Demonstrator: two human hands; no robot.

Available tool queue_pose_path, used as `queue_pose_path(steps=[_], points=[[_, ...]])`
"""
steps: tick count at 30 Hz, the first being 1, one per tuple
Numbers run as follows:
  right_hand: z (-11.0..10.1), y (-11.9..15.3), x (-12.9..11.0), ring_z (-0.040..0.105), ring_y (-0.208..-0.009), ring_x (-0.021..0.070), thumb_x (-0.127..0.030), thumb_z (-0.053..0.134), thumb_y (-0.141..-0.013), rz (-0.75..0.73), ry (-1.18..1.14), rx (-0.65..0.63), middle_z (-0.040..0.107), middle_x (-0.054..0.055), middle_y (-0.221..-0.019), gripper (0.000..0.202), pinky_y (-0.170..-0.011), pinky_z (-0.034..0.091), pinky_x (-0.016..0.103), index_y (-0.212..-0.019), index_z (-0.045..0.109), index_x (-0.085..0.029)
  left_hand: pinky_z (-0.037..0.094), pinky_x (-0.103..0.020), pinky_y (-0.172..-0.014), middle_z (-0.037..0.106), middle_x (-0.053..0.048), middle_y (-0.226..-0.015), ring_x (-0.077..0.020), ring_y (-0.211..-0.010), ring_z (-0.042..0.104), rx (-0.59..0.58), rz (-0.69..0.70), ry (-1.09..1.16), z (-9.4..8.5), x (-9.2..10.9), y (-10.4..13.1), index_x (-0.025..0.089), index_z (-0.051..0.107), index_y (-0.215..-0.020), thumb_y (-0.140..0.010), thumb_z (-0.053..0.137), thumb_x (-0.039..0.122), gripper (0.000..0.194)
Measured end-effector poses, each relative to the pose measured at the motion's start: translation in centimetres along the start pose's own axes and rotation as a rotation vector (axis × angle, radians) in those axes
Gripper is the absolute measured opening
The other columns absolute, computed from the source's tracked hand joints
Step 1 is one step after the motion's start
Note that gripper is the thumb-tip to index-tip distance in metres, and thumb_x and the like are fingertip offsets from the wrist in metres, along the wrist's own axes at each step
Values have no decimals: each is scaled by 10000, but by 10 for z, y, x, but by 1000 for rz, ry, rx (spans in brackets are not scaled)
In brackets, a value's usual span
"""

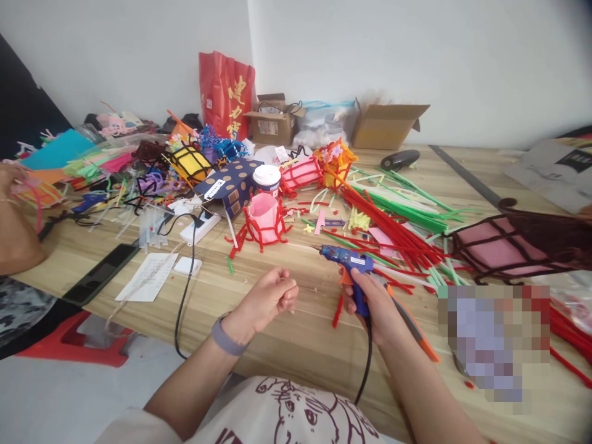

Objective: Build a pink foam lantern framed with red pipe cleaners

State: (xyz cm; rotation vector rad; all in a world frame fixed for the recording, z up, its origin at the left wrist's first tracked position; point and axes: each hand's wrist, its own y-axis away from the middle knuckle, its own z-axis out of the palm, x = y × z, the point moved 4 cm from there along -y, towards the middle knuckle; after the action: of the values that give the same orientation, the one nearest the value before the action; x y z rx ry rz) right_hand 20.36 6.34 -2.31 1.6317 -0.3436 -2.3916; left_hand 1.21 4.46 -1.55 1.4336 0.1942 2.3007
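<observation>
My right hand (377, 305) is wrapped round the handle of a blue glue gun (346, 259), its nozzle pointing left and its black cord hanging down. To the left of it, my left hand (277, 293) is closed above the wooden table; what it pinches, if anything, is too small to make out. Beyond my hands stands a pink cup-like piece (265, 220) framed with red pipe cleaners. A bundle of red pipe cleaners (393, 228) lies behind the glue gun.
A lidded cup (267, 179), dotted box (234, 182) and white power strip (200, 228) stand behind. A black phone (100, 274) lies left, near another person's arm (16, 228). Orange-handled pliers (414, 327) are beside my right forearm. A brown-framed lantern (497, 243) is at right.
</observation>
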Motion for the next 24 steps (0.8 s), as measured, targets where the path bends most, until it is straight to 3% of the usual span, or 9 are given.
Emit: queue_pose_path(steps=[7, 13, 18, 21, 24], points=[[0, 1, 0, 455, -364, 71, -502, 811, -662, 2, 4, 0, 562, -55, -544, 394, -351, 332, 204, -724, 575, -193, 251, -199, -466, 331, 157, -395, -57, -381, 282, 1, 122, 2, 0, 4, -1, 231, 415, -817, -708, 748, 395, 387], [0, 0, 0, 461, -369, 71, -511, 816, -653, 11, 10, 2, 565, -54, -544, 399, -357, 330, 205, -743, 595, -190, 316, -215, -572, 498, 70, -539, -85, -552, 423, 73, 141, -50, 1, 10, 2, 190, 531, -826, -710, 681, 268, 205], [1, 0, 0, 454, -367, 68, -513, 814, -651, 9, 16, -1, 556, -57, -538, 400, -360, 332, 204, -738, 600, -187, 339, -238, -594, 554, 15, -599, -102, -600, 454, 96, 164, -59, 0, 12, 3, 151, 637, -684, -618, 631, 179, 72], [0, 0, 0, 449, -361, 71, -511, 812, -647, 5, 22, 9, 558, -55, -541, 398, -355, 332, 211, -729, 594, -189, 367, -252, -612, 580, -4, -614, -110, -605, 469, 119, 172, -26, -2, 13, 3, 151, 661, -619, -590, 632, 171, 45], [0, 0, 1, 452, -358, 77, -510, 807, -655, 4, 28, 6, 564, -52, -544, 396, -348, 328, 216, -717, 579, -192, 406, -268, -661, 646, -26, -693, -126, -651, 512, 97, 172, -8, -2, 12, 3, 151, 720, -685, -574, 672, 161, 122]])
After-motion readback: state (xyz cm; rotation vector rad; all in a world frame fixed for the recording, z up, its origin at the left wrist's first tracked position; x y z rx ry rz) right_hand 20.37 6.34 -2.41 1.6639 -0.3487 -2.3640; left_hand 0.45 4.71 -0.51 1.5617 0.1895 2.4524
